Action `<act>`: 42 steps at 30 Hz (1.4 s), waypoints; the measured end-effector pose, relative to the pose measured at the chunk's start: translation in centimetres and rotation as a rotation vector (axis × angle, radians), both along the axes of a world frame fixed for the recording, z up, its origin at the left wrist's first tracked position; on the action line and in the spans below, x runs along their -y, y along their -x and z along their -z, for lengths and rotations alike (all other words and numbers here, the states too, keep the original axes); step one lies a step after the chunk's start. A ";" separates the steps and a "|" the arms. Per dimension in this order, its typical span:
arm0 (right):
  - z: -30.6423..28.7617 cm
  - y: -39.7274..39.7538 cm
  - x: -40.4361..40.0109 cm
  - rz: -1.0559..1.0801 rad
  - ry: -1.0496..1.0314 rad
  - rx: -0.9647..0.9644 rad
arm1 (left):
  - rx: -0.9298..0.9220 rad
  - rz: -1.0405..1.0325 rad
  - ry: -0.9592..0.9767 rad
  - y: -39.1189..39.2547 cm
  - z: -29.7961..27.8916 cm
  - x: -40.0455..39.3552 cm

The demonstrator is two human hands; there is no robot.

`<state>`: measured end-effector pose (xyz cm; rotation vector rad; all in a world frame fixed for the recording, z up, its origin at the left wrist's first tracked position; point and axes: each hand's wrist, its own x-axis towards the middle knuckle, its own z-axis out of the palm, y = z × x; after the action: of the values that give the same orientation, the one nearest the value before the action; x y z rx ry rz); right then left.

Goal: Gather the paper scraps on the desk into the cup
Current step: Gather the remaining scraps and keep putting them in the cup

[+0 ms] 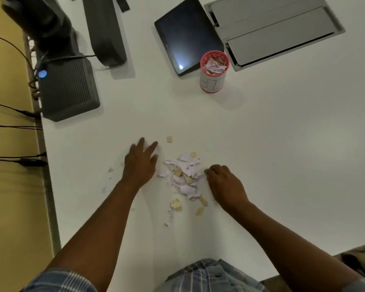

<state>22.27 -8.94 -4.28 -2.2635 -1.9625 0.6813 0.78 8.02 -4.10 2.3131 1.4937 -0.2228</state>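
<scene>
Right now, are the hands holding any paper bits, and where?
The left hand lies flat and open beside the scrap pile, holding nothing. The right hand is curled at the pile's edge; whether its grip has any scraps cannot be told.

The left hand [140, 163] is motion-blurred (fingertips smeared). The right hand [223, 182] hides its own curled fingertips. The monitor stand [105, 30] is cropped at the top.

I see the pile of paper scraps [185, 175] on the desk [282, 144] between my left hand [140, 163] and right hand [224, 183], the cup [213, 72] well beyond them, touching the tablet [187, 34] at its left.
</scene>
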 end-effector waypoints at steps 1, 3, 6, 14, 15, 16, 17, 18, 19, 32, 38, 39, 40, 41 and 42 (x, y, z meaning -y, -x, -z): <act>-0.1 0.9 0.5 0.014 -0.009 -0.036 | -0.010 0.029 0.023 0.7 0.4 0.8; -0.4 2.6 1.3 0.021 0.001 -0.090 | 0.022 0.077 0.037 1.5 0.8 2.6; -0.6 4.8 2.3 -0.063 0.074 -0.102 | 0.074 0.083 0.041 1.8 0.7 5.8; -1.4 6.7 5.4 -0.354 0.048 0.003 | 0.135 0.074 0.016 3.2 0.7 13.5; -1.5 6.6 5.6 -0.362 0.053 0.002 | 0.157 0.073 0.003 3.6 0.6 14.2; -1.5 6.5 5.7 -0.366 0.054 0.005 | 0.176 0.064 -0.008 3.9 0.5 14.9; -1.5 6.4 5.8 -0.369 0.054 0.013 | 0.186 0.053 -0.014 4.2 0.4 15.5; -1.6 6.3 5.9 -0.365 0.060 0.020 | 0.192 0.043 -0.014 4.5 0.3 15.9; -1.6 6.3 6.0 -0.356 0.068 0.022 | 0.206 0.031 -0.009 4.7 0.3 16.1; -3.1 2.8 5.6 0.196 -0.061 -0.255 | 0.593 -0.485 0.124 6.0 -2.7 14.8; -2.2 2.1 6.3 0.409 -0.054 -0.141 | 0.524 -0.574 0.145 7.1 -2.8 15.1; -1.9 2.4 6.4 0.415 -0.028 -0.135 | 0.510 -0.585 0.149 7.1 -2.7 15.2; -1.7 2.9 6.3 0.410 0.004 -0.140 | 0.500 -0.594 0.151 7.2 -2.6 15.3; -1.6 3.5 6.2 0.400 0.028 -0.155 | 0.495 -0.597 0.148 7.2 -2.5 15.4; -1.6 4.2 6.0 0.384 0.051 -0.172 | 0.493 -0.594 0.141 7.1 -2.4 15.5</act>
<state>18.07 -14.92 -2.68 -2.4171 -1.3957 0.8482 -6.36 -7.48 -1.67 1.5626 1.7300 0.3630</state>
